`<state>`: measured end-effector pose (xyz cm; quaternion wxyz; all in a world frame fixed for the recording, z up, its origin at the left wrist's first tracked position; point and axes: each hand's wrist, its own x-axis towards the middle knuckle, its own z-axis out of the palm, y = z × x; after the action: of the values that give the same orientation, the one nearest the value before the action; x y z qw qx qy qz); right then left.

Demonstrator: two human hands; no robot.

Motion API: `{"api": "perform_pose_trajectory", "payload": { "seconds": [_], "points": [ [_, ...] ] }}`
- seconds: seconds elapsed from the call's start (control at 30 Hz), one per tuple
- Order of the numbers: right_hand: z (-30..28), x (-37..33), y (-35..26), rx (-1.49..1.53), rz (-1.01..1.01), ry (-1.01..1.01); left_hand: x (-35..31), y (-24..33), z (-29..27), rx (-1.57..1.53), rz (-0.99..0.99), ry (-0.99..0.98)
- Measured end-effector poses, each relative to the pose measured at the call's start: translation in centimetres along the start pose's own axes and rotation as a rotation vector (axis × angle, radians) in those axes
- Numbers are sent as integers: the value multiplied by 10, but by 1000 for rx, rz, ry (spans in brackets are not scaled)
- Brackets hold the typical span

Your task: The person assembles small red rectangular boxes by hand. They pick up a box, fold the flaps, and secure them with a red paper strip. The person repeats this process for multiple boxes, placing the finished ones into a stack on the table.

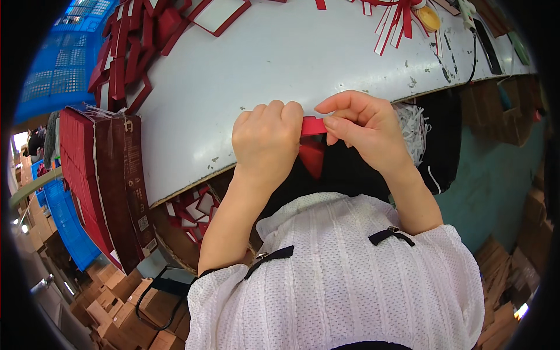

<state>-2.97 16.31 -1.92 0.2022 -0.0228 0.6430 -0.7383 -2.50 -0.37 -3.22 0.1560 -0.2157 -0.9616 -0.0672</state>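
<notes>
Over the near edge of the table, my left hand (pixel 268 139) is closed in a fist round a small red piece (pixel 314 126) whose flat end sticks out to the right. My right hand (pixel 370 131) meets that end with the thumb and curled fingers, while its index finger arches free above. Most of the red piece is hidden inside the left fist. Just below it a darker red flap (pixel 312 156) shows against black cloth; whether the two are joined I cannot tell.
Red box parts with white insides (pixel 137 46) are heaped at the table's far left. A carton packed with red pieces (pixel 87 175) stands left. Under the edge lies another box of red parts (pixel 195 213). Red-white strips (pixel 396 23) and a yellow tape roll (pixel 429 19) lie far right.
</notes>
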Motion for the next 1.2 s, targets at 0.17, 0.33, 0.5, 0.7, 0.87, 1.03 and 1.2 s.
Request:
{"api": "perform_pose_trajectory", "payload": {
  "seconds": [0.17, 0.33, 0.5, 0.7, 0.87, 1.03, 1.2],
  "points": [
    [-3, 1, 3, 77, 29, -22, 6, 1, -10, -143, 30, -21],
    [-3, -3, -6, 84, 54, -45, 3, 8, -7, -80, -15, 6],
    [-4, -3, -3, 94, 65, -48, 1, 10, 1, -51, -20, 73],
    [-6, 0, 6, 113, 64, -52, 1, 10, 1, -33, -11, 61],
    [-9, 6, 16, 125, 84, -111, -1, 9, 3, -51, 4, 80],
    [-6, 8, 17, 75, 61, -130, 0, 7, -4, -46, 35, 11],
    [-9, 6, 15, -49, 85, -177, -5, 2, 4, 22, 74, 125]
  ]
}}
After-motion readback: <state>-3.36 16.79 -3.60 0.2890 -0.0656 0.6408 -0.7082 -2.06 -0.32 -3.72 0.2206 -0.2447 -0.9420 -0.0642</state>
